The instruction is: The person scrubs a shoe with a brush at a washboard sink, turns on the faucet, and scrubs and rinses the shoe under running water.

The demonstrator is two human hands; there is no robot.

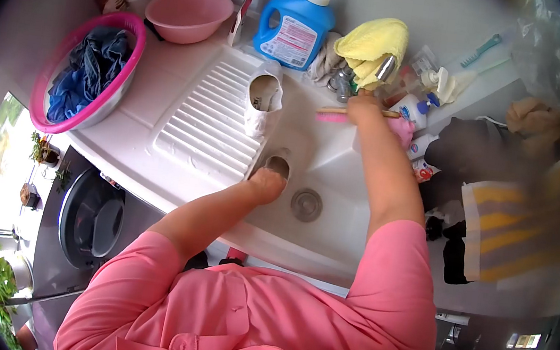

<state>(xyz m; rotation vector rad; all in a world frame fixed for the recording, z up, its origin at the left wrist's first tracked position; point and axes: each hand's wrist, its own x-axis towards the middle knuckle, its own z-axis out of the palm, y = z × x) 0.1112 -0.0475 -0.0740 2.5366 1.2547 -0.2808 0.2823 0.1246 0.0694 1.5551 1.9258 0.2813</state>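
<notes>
Two bare hands show in the head view. The left hand (267, 186) is mostly closed, with its fingers curled on the near shoe (279, 167) beside the sink's drain (306, 205); the finger ends are tucked out of sight, and the shoe's low part is hard to see. The right hand (364, 107) is at the far side, by the metal tap (341, 84) and under the yellow cloth (380, 44). Its fingers are hidden, so I cannot tell how open it is or if it holds anything. Its wrist covers part of the brush (330, 111), which has a wood handle and pink bristles. On the right, the heap of clothes (471, 156) is blurry, and black edges cut off the corners. The far shoe (263, 103) looks white and soft, and it lies by the hard, bumpy washboard (207, 110). A smooth blue jug (297, 27) and a round pink bowl (189, 15) sit farther back. Crumpled blue clothes (89, 75) fill the pink-rimmed tub (40, 93) on the left.
</notes>
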